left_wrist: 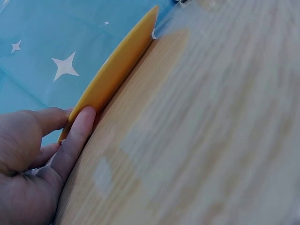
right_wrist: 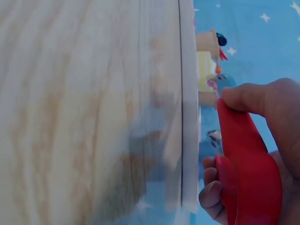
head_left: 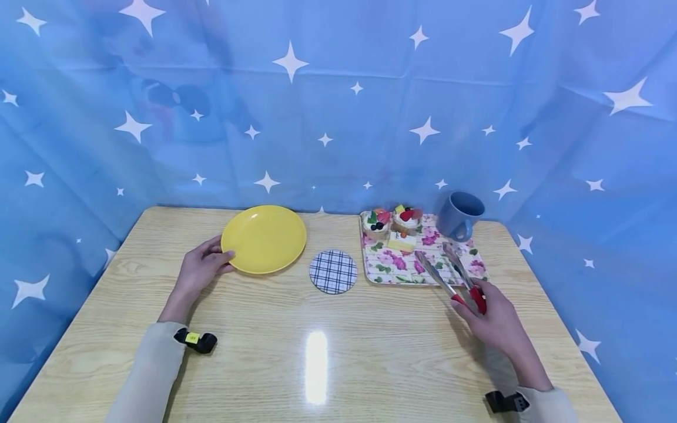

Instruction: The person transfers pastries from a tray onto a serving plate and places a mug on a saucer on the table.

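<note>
At the table's left, my left hand [head_left: 203,265] holds the near-left rim of a yellow plate [head_left: 264,239], thumb on top; the left wrist view shows the plate [left_wrist: 117,70] edge-on, close over the wood. My right hand [head_left: 492,314] grips red-handled metal tongs [head_left: 436,275] whose two arms stand apart over a floral tray [head_left: 391,276]. Nothing sits between the tong tips. On the tray are two fruit-topped tarts [head_left: 376,223] [head_left: 408,218] and a slice of yellow cake [head_left: 402,241]. In the right wrist view the red handle [right_wrist: 253,173] lies between thumb and fingers.
A blue-grey mug [head_left: 458,216] stands at the tray's back right corner, handle toward me. Between plate and tray lies a round checked coaster [head_left: 333,272]. Behind the wooden table [head_left: 254,352] hangs a blue star-patterned curtain [head_left: 338,106].
</note>
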{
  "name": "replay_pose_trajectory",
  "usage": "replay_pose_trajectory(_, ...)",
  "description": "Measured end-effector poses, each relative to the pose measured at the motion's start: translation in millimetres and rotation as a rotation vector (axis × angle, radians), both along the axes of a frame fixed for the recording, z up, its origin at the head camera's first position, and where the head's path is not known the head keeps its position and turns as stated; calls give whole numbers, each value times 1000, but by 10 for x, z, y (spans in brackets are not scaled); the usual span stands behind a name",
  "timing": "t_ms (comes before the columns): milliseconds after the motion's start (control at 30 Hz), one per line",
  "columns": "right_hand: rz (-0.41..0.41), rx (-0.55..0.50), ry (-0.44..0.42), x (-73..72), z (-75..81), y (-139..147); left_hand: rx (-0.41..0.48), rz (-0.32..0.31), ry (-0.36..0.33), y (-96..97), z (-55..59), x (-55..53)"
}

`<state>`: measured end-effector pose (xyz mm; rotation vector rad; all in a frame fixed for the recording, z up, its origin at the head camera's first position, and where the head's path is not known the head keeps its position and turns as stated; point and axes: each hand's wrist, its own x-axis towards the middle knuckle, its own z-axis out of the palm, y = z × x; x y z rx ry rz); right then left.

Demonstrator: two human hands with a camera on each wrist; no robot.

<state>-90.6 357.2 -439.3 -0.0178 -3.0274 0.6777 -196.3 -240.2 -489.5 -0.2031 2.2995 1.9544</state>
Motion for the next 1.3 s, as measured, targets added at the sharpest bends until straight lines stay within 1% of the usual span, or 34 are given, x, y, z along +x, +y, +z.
replay_pose_trajectory(200,22,16,5,-49,32,-29,-7,4,0,7,10,-3)
replay_pose_trajectory(433,50,10,13,-112,65,-94,0,3,-5,2,7,-8)
replay_pose_trajectory(667,63,7,6,-173,79,-152,-13,10,-8,-1,-5,-16)
replay_pose_trajectory(833,73,11,4,-207,87,-181,5,9,-11,-5,-22,-36)
replay_pose_trajectory(1033,76,8,-13,-231,94,-221,5,-6,-2,-8,-18,-33)
replay_pose_trajectory(1300,76,-17,-54,-277,80,-258,4,2,9,1,-19,-19)
